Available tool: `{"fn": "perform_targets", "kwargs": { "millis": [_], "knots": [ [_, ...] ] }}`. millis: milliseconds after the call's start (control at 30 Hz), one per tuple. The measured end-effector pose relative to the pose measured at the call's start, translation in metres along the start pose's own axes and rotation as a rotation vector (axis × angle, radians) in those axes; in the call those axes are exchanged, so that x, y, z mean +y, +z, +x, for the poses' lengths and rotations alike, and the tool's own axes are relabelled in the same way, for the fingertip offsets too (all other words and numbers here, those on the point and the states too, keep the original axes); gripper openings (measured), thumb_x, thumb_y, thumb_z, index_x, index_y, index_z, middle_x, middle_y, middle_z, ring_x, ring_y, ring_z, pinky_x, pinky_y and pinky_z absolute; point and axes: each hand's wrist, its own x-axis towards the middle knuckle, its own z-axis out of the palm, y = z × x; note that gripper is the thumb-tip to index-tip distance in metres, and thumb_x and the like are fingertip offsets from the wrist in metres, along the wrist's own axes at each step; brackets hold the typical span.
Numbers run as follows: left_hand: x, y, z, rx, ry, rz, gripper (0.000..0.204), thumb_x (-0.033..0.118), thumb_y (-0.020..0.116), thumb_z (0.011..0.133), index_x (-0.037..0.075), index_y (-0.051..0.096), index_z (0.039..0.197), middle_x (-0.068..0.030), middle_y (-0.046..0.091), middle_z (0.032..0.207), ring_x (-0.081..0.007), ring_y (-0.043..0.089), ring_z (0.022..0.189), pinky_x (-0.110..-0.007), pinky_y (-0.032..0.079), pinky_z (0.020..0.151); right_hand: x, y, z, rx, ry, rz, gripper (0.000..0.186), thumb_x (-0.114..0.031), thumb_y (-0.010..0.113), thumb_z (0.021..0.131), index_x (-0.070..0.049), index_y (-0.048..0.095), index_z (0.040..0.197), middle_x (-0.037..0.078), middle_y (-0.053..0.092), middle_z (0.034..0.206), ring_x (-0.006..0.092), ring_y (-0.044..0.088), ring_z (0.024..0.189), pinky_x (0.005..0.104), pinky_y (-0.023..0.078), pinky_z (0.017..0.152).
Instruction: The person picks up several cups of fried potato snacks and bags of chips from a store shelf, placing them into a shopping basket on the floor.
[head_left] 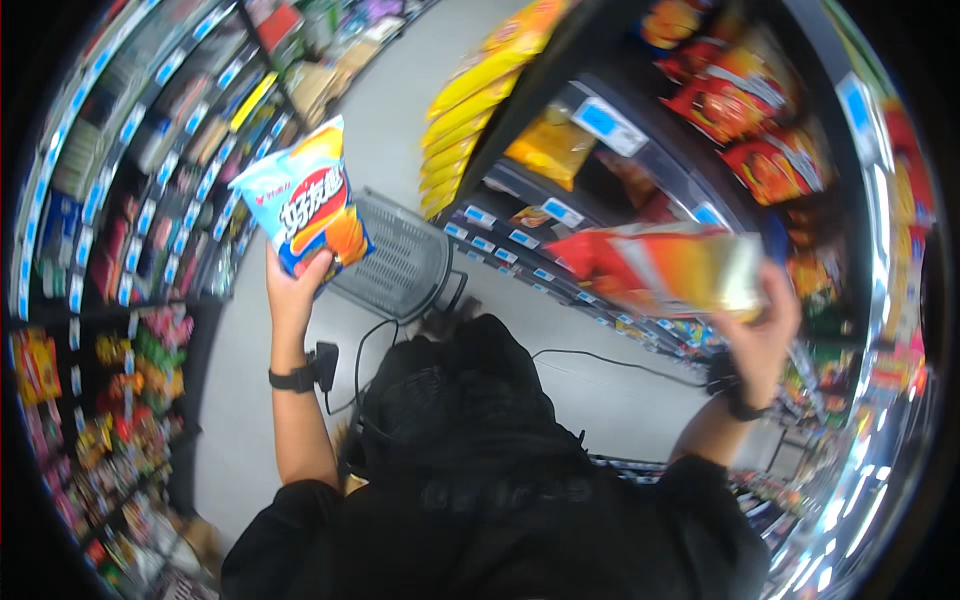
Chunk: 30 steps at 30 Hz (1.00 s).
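Blue bag (312,208), red bag (650,268) in hands (294,285) (762,325); gray basket (408,250) on floor (240,400).

A head-worn fisheye looks down past the torso (490,530).

Blue pkt (305,200) L, red pkt (650,268) R

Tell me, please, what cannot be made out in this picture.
All in the head view:
Red bag: its print, smeared by blur.
Left hand: partly hidden behind the blue bag.
Grey basket: partly covered by the blue bag.
Left shelves: cut off by the fisheye rim.
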Motion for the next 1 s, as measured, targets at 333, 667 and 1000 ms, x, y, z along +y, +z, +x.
{"fn": "perform_targets", "kwargs": {
  "millis": [333, 667, 1000],
  "knots": [
    [-0.141, -0.034, -0.033, 0.523, -0.139, 0.044, 0.065, 0.011, 0.081, 0.082, -0.001, 0.043, 0.133, -0.0093, 0.059, 0.122, -0.0161, 0.058, 0.109, -0.032, 0.047, 0.097, 0.094, 0.436, -0.02, -0.595, 0.241, 0.272, 0.041, -0.02, 0.086, 0.067, -0.001, 0.06, 0.093, 0.016, 0.068, 0.086, 0.0294, 0.069, 0.079, 0.0371, 0.053, 0.072],
    [-0.259, -0.057, -0.075, 0.675, -0.394, 0.014, 0.057, 0.004, 0.078, 0.084, 0.0, 0.045, 0.131, -0.0101, 0.058, 0.124, -0.0162, 0.056, 0.112, -0.032, 0.044, 0.099, 0.236, 0.782, -0.133, -0.889, 0.54, 0.259, 0.059, -0.032, 0.08, 0.068, 0.004, 0.063, 0.111, 0.023, 0.071, 0.105, 0.0375, 0.069, 0.101, 0.0426, 0.053, 0.089],
    [-0.349, -0.052, -0.059, 0.642, -0.5, -0.065, 0.06, 0.005, 0.079, 0.084, -0.001, 0.043, 0.132, -0.0104, 0.059, 0.122, -0.0156, 0.058, 0.11, -0.032, 0.046, 0.098, 0.284, 0.867, -0.195, -0.828, 0.516, 0.095, 0.054, -0.02, 0.074, 0.077, 0.0, 0.057, 0.123, 0.022, 0.068, 0.115, 0.038, 0.066, 0.108, 0.0447, 0.052, 0.094]
  ]
}}
